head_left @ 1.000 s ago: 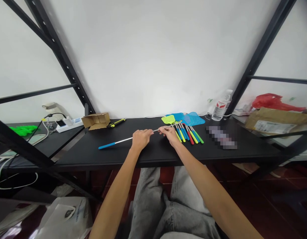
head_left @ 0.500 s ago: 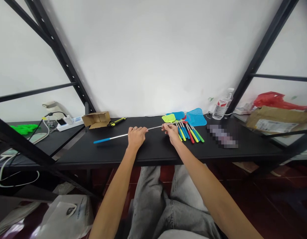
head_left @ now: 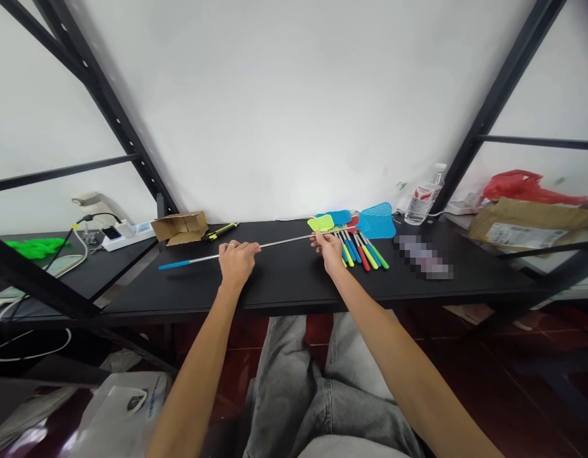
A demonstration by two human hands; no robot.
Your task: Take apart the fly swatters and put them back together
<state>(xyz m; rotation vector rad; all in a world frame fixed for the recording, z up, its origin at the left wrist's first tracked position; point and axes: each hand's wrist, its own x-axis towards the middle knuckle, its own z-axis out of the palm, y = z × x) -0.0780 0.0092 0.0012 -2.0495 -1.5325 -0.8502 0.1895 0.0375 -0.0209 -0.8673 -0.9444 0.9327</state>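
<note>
A fly swatter with a blue mesh head (head_left: 377,221), thin metal rod and blue grip (head_left: 174,264) is stretched out sideways above the black table (head_left: 284,280). My left hand (head_left: 237,259) is closed around the rod toward its grip end. Closer to the head, my right hand (head_left: 326,247) pinches the thin part of the rod. Just beyond the right hand lie several other fly swatters (head_left: 365,254), with yellow, blue, red and green grips. A lime-yellow swatter head (head_left: 321,222) shows behind the right hand's fingers.
An open cardboard box (head_left: 180,229) and a yellow-black utility knife (head_left: 221,231) lie at the back left. A water bottle (head_left: 424,196) stands at the back right, near a blurred item (head_left: 423,257). Black rack posts (head_left: 494,108) frame both sides.
My left hand has slid left, and the blue grip has moved left with it. More bare rod now shows between the hands. My right hand stays nearly where it was.
</note>
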